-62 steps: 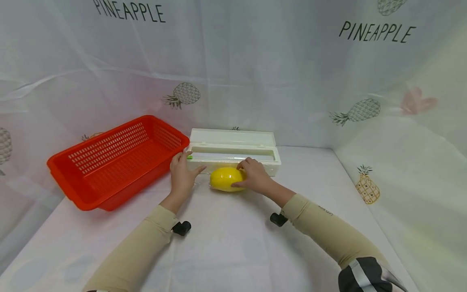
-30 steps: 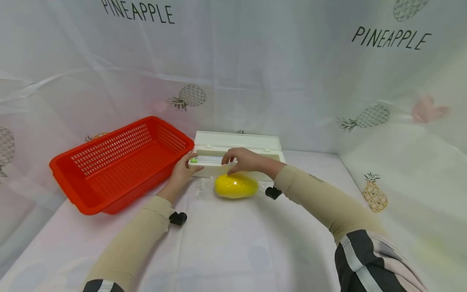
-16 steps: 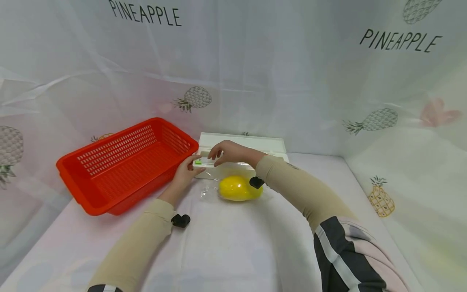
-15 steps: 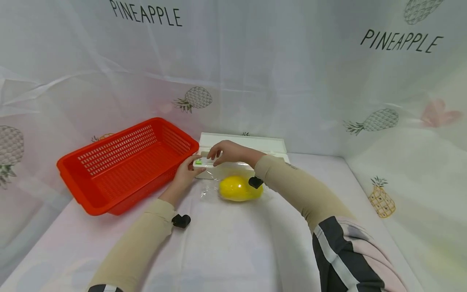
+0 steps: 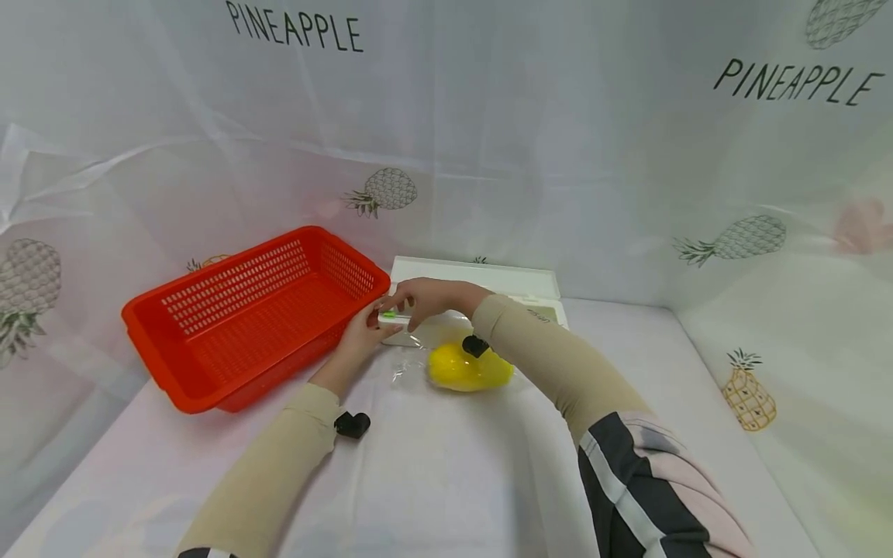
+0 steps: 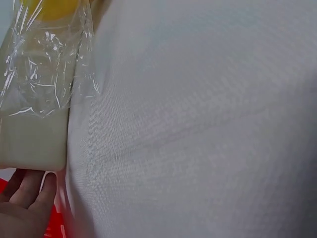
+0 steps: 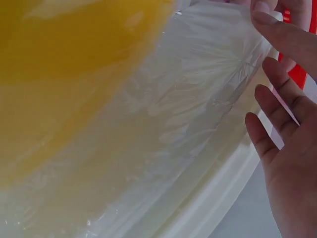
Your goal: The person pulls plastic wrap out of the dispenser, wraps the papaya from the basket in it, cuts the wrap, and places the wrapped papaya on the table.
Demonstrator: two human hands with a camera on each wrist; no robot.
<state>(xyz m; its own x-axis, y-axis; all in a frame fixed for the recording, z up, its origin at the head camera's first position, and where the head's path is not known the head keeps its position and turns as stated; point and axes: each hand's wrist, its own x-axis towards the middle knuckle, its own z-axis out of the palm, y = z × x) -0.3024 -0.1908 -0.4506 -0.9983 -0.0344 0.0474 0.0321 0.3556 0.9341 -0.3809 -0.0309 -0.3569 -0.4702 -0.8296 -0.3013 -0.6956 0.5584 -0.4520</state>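
Head view counts one red basket (image 5: 244, 310), one white film dispenser (image 5: 488, 280), one yellow fruit (image 5: 469, 369) and two hands. The left hand (image 5: 363, 335) grips the dispenser's left end. The right hand (image 5: 425, 297) rests on its cutter, fingers straight. Only the wrist views show crinkled clear film (image 7: 198, 114) over the fruit on the counter (image 5: 446, 480).

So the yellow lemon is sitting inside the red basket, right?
Not quite. The head view shows the yellow lemon-shaped fruit lying on clear plastic film on the white tablecloth, beside the red slotted plastic basket, not inside it.
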